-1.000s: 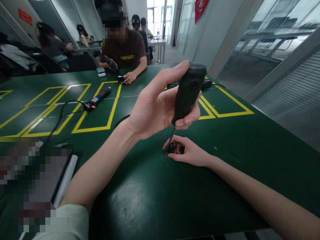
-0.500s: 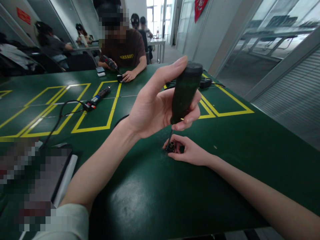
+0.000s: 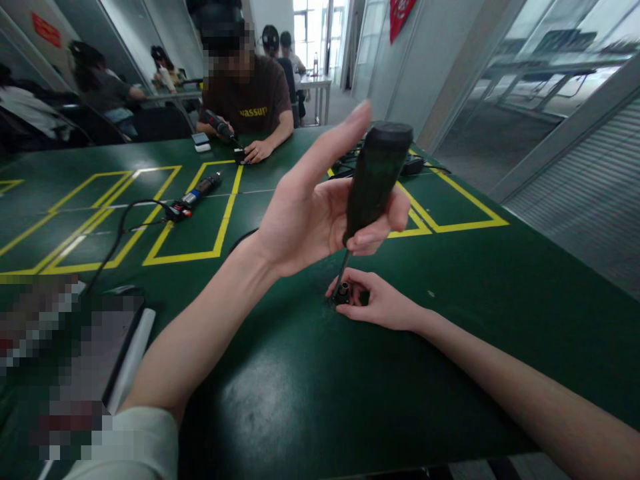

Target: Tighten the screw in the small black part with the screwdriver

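With left hand (image 3: 320, 207) curled around the dark thick-handled screwdriver (image 3: 376, 177) at frame centre, best turn squarely along its thin metal shaft (image 3: 341, 272); with right hand (image 3: 377, 301) pinching the small black part (image 3: 343, 294) just below, best brace firmly against the green tabletop (image 3: 425, 400).

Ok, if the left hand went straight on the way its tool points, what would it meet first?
Down along the dark tool, the left hand would probably meet the right hand first, which holds the small black part at the lower end of the shaft; depth is unclear.
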Demonstrator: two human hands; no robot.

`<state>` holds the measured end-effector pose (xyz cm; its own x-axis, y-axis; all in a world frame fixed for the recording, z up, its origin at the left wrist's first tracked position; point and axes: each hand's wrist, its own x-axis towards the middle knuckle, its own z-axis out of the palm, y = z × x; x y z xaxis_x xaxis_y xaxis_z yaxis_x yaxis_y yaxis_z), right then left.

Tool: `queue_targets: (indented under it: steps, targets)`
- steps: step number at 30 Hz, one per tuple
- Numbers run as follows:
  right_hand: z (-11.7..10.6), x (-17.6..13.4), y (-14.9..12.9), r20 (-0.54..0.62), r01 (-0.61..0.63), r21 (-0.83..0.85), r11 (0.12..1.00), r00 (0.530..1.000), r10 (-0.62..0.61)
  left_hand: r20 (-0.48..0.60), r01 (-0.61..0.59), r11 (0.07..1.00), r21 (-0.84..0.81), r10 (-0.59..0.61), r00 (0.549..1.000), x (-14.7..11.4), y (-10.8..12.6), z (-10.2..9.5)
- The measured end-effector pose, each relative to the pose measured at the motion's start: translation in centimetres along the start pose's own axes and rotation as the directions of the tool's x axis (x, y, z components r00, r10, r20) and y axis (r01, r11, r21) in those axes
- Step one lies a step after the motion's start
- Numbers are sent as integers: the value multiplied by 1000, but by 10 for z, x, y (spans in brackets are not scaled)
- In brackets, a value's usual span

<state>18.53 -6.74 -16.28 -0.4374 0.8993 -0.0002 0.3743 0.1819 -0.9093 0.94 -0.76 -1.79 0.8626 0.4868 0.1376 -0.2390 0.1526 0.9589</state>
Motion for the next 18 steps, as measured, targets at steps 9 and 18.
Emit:
queue_targets:
  steps: [9,18]
  targets:
    - [0,0,2,2,-6,8,1000,1000,6,14,7,1000,-20,-7,1000,1,0,-3]
    - [0,-1,1,7,-12,8,1000,1000,12,20,-24,1000,-4,24,1000,-1,1,0]
